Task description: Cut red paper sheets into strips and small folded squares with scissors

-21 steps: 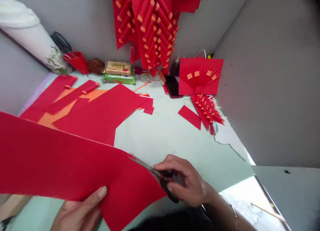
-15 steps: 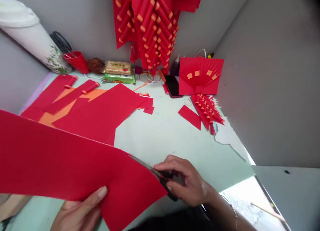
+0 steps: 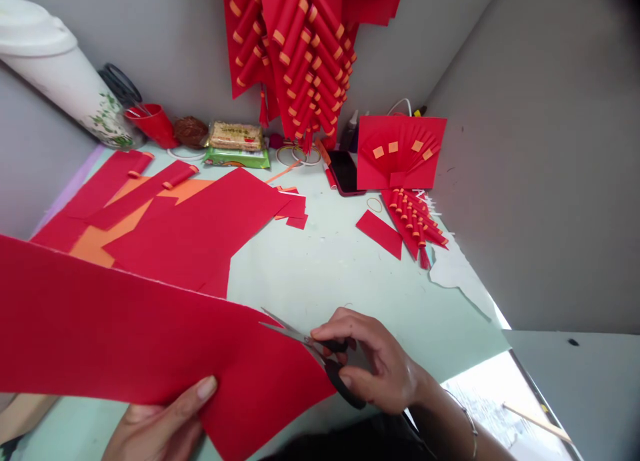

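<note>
Apparently, scissors (image 3: pixel 320 354) meet red paper (image 3: pixel 125 341).

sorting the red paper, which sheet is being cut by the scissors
The large red paper sheet held up by the left hand; the other red sheets lie flat on the table.

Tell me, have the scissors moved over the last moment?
Yes. The scissors slid slightly right along the big red sheet's edge, blades now opened, judged against the table.

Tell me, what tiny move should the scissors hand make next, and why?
Probably close the scissors for one snip. The right hand holds them with the blades slightly apart at the edge of the red paper sheet, and the left hand is pinching that sheet from below to steady it.
</note>
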Demonstrator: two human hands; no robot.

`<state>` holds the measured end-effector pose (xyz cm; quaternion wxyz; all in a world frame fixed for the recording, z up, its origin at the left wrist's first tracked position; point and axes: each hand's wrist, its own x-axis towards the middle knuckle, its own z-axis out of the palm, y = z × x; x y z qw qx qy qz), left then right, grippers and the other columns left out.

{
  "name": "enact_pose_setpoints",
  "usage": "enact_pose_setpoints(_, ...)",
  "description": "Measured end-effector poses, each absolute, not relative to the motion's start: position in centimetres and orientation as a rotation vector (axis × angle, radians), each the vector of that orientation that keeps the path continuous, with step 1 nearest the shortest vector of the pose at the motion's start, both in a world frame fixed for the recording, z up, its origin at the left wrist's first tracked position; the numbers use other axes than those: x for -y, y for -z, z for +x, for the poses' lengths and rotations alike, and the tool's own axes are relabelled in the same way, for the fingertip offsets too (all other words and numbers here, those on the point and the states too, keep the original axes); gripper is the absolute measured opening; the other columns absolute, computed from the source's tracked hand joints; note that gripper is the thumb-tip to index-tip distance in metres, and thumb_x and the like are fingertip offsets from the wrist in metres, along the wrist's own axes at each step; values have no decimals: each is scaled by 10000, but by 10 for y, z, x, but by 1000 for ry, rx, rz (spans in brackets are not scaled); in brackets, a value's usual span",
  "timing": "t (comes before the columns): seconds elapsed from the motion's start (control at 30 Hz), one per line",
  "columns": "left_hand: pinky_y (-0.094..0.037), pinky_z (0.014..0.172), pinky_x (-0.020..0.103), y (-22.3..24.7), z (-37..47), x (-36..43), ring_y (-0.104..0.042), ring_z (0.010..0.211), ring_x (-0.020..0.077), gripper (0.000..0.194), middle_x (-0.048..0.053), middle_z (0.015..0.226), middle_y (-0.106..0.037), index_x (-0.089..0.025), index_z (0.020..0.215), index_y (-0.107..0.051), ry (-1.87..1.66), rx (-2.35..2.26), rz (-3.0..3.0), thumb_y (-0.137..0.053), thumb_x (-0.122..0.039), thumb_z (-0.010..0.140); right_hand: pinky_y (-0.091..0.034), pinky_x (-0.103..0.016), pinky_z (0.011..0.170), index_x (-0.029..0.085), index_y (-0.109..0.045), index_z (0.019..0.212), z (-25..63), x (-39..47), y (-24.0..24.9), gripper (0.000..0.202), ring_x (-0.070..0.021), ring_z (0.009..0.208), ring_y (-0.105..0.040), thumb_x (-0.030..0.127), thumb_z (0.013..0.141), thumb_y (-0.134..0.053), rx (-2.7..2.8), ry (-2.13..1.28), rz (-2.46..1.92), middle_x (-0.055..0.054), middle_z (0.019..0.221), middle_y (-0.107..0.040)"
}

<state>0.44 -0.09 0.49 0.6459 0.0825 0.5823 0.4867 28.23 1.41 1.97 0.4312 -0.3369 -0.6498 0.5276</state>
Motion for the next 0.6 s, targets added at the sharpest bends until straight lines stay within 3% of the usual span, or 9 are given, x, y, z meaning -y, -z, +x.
enact_pose_setpoints(0.37,-655,682,386,-4,4,1,-726,933,394,686,90,1053,-783,-260,1066,-756,-1100,-1305,197,-938,-111,421,-475,-302,669,222,-634,1259,282,-15,-19,394,-167,744,-569,273,868,-632,1667,-1273,-862,-50,898,-624)
enact_pose_setpoints(0.47,-656,696,381,-7,6,1,-734,927,366,627,51,1017,-793,-301,1090,-745,-1104,-1321,195,-924,-150,508,-470,-304,674,227,-640,1254,282,-15,-18,383,-169,751,-571,288,876,-631,1673,-1263,-866,-47,888,-626)
enact_pose_setpoints(0.6,-657,708,366,-13,9,1,-738,921,347,663,10,973,-800,-333,1104,-735,-1114,-1325,177,-930,-146,498,-467,-294,672,230,-640,1255,282,-15,-17,378,-163,749,-568,276,880,-623,1687,-1250,-872,-43,884,-628)
